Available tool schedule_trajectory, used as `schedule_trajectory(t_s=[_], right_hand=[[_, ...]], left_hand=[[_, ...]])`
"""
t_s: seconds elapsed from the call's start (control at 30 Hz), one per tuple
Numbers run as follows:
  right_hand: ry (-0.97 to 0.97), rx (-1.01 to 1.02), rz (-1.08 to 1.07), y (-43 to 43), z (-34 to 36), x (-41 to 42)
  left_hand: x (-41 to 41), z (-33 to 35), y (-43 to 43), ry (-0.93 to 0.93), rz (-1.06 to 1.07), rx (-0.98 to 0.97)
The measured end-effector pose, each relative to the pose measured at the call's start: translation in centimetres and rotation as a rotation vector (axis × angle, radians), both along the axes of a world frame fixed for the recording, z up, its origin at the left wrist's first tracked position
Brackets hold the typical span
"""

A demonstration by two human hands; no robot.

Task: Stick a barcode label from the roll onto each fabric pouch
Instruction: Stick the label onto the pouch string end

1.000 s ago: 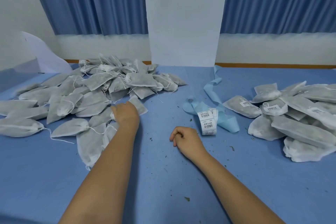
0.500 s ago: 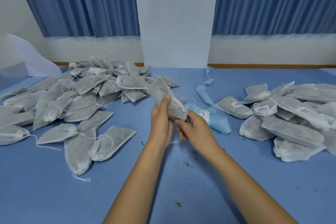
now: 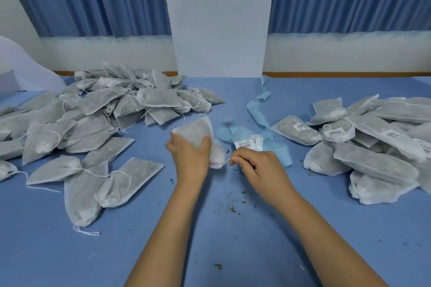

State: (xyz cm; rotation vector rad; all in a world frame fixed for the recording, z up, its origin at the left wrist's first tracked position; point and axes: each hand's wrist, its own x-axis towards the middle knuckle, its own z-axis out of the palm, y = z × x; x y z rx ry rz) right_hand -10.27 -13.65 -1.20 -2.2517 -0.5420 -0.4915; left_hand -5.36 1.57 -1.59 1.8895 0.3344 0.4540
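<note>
**Pouch held at mid-table**

The left hand (image 3: 190, 155) is clamped round a pouch (image 3: 194, 131) at the table's (image 3: 163, 240) middle. The right hand (image 3: 258, 168) pinches its string (image 3: 226, 161). The label roll (image 3: 245, 144) lies just behind, between the left pile (image 3: 93, 123) and the labelled right pile (image 3: 373, 147).

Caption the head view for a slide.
Left hand grips a fabric pouch, right hand pinches its drawstring, between an unlabelled pile and a labelled pile.
</note>
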Motion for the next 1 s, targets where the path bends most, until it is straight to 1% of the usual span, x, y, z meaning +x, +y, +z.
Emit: schedule_trajectory(t_s=[0.03,0.07,0.1,0.13,0.17,0.2,0.23,0.27,0.3,0.37,0.43,0.5,0.57,0.67,0.73,0.8,0.9,0.97,1.0], right_hand=[[-0.009,-0.003,-0.013,-0.2,0.0,0.0],[-0.010,0.001,-0.030,-0.4,-0.1,0.1],[-0.010,0.023,-0.048,-0.7,-0.1,0.2],[-0.009,0.063,-0.064,-0.9,-0.1,0.3],[-0.009,0.116,-0.076,-1.2,0.0,0.4],[-0.010,0.172,-0.082,-1.4,0.0,0.4],[-0.014,0.221,-0.084,-1.4,0.1,0.4],[-0.024,0.254,-0.085,-1.4,0.2,0.3],[-0.045,0.267,-0.084,-1.5,0.3,0.2],[-0.108,0.256,-0.081,-1.7,0.5,0.2],[-0.148,0.203,-0.059,-2.4,0.8,0.4],[-0.159,0.103,-0.025,-3.2,0.9,0.6],[-0.218,0.037,-0.052,-3.6,1.0,0.7],[-0.355,0.097,-0.177,-3.5,0.9,0.6],[-0.389,0.160,-0.249,-3.4,0.8,0.6],[-0.382,0.228,-0.293,-3.4,0.8,0.6],[-0.286,0.296,-0.304,-3.1,0.5,0.6],[-0.231,0.230,-0.225,-2.4,0.1,0.5],[-0.236,0.169,-0.161,-2.1,0.0,0.4]], left_hand=[[-0.6,-0.1,-0.4,-0.078,0.022,0.209],[-1.3,0.0,-0.8,-0.242,-0.001,0.367],[-1.9,0.1,-1.2,-0.429,-0.078,0.458],[-2.3,0.1,-1.5,-0.585,-0.202,0.479],[-2.5,0.0,-1.7,-0.660,-0.348,0.441],[-2.9,0.0,-1.9,-0.645,-0.482,0.362],[-3.2,0.1,-2.1,-0.568,-0.584,0.268],[-3.3,0.1,-2.3,-0.478,-0.661,0.173],[-3.4,0.0,-2.5,-0.416,-0.695,0.099],[-3.3,-0.2,-2.5,-0.379,-0.668,0.045],[-3.0,-0.2,-2.1,-0.385,-0.616,0.030],[-2.8,0.0,-1.7,-0.391,-0.567,0.058],[-2.8,0.2,-1.4,-0.371,-0.547,0.081],[-3.1,0.6,-1.4,-0.334,-0.612,0.102],[-3.4,0.8,-1.5,-0.313,-0.661,0.126],[-3.6,0.9,-1.4,-0.272,-0.718,0.035],[-4.1,1.2,-1.5,-0.281,-0.777,-0.210],[-4.2,1.2,-1.7,-0.330,-0.750,-0.281],[-4.1,1.0,-1.8,-0.335,-0.714,-0.281]])
